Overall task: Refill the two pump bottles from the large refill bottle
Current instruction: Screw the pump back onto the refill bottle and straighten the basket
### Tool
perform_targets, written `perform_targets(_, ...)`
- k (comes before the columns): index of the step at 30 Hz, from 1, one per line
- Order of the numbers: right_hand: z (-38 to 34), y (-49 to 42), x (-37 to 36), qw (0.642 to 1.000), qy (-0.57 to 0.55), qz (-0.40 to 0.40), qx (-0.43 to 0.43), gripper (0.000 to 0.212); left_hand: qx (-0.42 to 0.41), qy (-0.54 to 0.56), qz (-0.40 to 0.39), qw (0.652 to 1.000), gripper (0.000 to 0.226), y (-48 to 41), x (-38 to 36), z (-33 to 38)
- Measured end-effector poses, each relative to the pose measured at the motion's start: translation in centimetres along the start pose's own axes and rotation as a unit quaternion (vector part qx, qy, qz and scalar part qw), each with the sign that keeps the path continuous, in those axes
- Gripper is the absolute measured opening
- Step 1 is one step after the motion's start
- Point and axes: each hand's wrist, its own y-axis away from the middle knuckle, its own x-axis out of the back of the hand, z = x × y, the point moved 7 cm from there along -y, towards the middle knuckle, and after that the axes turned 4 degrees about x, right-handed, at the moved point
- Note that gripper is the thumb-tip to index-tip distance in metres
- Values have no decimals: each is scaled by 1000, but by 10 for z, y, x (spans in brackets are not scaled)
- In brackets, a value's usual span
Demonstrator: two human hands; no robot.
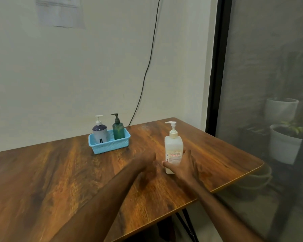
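brown wooden worktop (59,172) | large translucent white refill bottle (173,147) upright near right edge, pump on, gripped low by right hand (184,165) | left hand (145,160) beside it, blurred, state unclear | blue plastic basket (110,145) at back holds grey pump bottle (99,132) and green pump bottle (118,131), both capped | progress: apparently just starting, nothing opened or poured

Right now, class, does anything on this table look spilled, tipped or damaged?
Nothing stands out. The purple bottle and green bottle stand upright in the blue basket, pumps on. The large bottle stands upright on the table, held by the right hand. No spill shows.
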Motion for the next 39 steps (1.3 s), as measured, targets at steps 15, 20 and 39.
perform_targets(15,30,-47,-32,988,-38,-114,-92,102,24,-67,-127,989,66,-68,-7,-8)
perform_targets(20,34,-78,-32,994,-8,-87,-71,105,28,-42,-114,992,65,-95,-1,-15)
perform_targets(39,58,-274,-69,996,-67,-27,-49,111,33,61,-92,993,92,-241,-10,-47)
